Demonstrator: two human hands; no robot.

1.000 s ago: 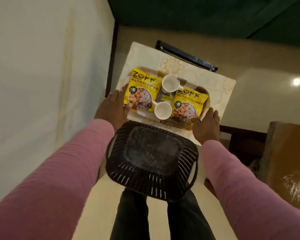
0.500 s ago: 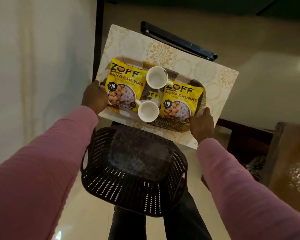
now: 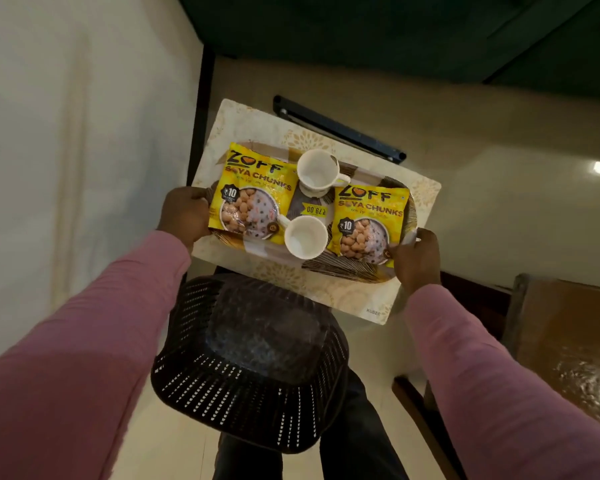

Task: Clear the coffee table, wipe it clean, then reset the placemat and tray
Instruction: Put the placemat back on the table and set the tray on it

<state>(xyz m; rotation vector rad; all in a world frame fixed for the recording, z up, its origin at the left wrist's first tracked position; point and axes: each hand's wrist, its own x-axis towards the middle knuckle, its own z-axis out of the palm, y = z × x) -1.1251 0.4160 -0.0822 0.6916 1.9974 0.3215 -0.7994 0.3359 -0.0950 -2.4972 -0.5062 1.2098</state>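
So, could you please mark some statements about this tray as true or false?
1. The left hand and right hand each grip an end of the tray. True.
2. The tray carries three cups. False: two, the far cup and the near cup.
3. The left packet and right packet are yellow. True.
4. The cups sit in a basket. False: both are on the tray, beyond the black basket.

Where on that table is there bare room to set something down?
The tray is crowded: left packet, right packet, far cup and near cup nearly fill it, with left hand and right hand gripping its ends. Bare placemat shows in the far strip between tray and black bar, and at the near right corner by the basket.
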